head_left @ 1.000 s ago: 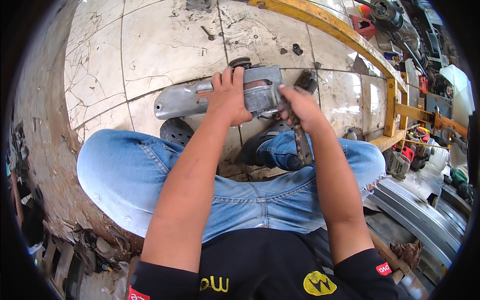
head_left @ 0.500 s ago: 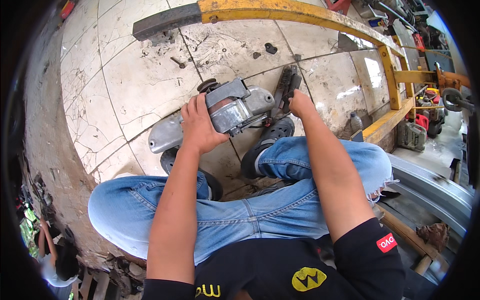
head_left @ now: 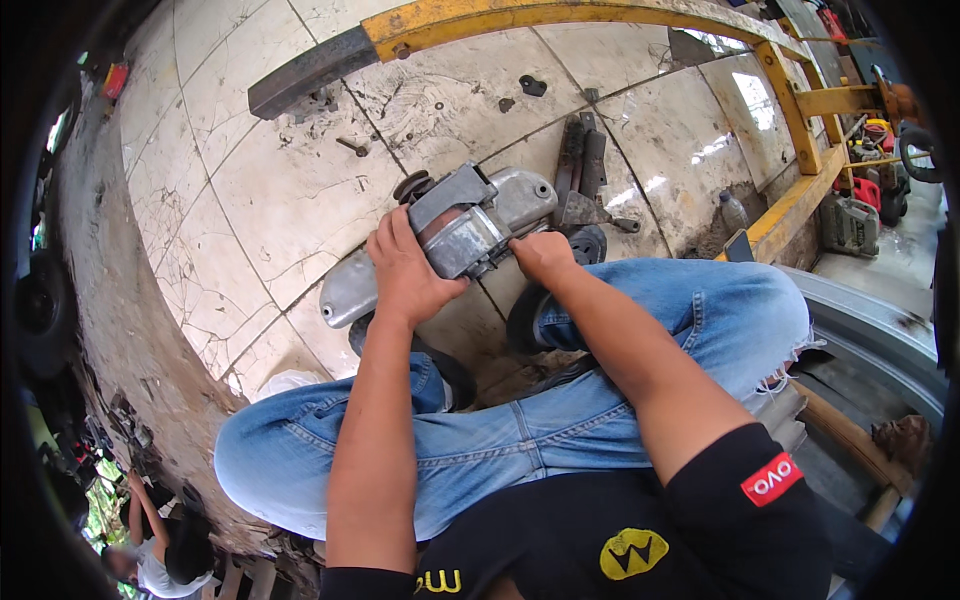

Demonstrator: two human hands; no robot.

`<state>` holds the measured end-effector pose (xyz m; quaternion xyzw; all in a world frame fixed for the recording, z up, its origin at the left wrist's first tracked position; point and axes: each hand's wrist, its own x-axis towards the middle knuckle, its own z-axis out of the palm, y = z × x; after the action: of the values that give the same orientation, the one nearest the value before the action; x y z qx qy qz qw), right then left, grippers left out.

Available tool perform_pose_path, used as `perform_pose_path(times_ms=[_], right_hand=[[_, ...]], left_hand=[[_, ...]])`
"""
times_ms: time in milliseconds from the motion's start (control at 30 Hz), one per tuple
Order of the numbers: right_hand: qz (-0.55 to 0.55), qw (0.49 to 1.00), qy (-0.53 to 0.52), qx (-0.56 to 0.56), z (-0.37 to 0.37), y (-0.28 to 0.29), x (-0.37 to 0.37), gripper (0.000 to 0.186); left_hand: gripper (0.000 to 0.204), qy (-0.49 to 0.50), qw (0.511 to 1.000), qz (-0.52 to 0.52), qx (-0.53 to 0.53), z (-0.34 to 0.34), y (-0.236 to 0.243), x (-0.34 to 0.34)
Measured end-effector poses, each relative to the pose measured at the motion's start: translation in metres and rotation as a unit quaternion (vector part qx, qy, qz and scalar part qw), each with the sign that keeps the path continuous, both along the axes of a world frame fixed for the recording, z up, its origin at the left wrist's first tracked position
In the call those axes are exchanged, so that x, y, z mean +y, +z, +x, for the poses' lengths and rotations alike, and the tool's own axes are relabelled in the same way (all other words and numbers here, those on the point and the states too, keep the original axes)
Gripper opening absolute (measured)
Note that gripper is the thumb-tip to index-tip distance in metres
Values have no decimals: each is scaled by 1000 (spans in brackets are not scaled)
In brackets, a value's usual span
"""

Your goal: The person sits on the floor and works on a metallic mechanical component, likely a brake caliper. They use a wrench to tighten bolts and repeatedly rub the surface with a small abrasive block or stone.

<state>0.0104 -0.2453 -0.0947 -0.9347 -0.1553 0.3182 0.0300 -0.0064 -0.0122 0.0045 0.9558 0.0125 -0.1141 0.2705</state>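
A grey cast-metal housing (head_left: 462, 240) with rounded, holed end lugs lies slantwise before my feet. A dark grooved pulley (head_left: 412, 187) sticks out at its upper left. My left hand (head_left: 405, 268) grips the housing's left side, thumb at the near edge and fingers over the top. Against its right side, my right hand (head_left: 545, 255) is closed, fingertips at the metal; what they pinch is hidden. Just beyond that hand, several dark, long tools (head_left: 580, 165) lie on the tiles, and a short dark handle (head_left: 626, 226) points right.
A yellow steel frame (head_left: 520, 14) spans the far side and runs down the right. A loose bolt (head_left: 352, 147) and a dark metal plate (head_left: 533, 86) lie on the tiled floor. A clear bottle (head_left: 733, 210) stands at right. Another person (head_left: 170, 550) is at lower left.
My right hand has left the dark tools and moved left to the housing's right side. My left hand keeps its hold. The view has shifted slightly.
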Motion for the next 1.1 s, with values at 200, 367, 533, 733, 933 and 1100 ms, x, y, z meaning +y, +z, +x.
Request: perform_pose_path(times_ms=[200, 367, 533, 733, 933, 1100], right_hand=[[0, 993, 87, -76, -3, -30, 6, 20], [-37, 981, 192, -10, 9, -11, 11, 21], [-57, 971, 221, 75, 18, 39, 14, 20], [-69, 982, 158, 72, 53, 137, -15, 25], [188, 896, -291, 276, 75, 235, -26, 42], [416, 866, -230, 156, 36, 244, 0, 35]], left_hand=[[129, -31, 999, -41, -11, 1, -1, 12], [134, 2, 998, -69, -12, -8, -3, 11], [137, 5, 997, -76, -15, -9, -7, 16], [143, 58, 995, -26, 76, -10, 6, 11], [149, 41, 986, -122, 110, -12, 11, 25], [146, 45, 985, -151, 65, -15, -11, 28]])
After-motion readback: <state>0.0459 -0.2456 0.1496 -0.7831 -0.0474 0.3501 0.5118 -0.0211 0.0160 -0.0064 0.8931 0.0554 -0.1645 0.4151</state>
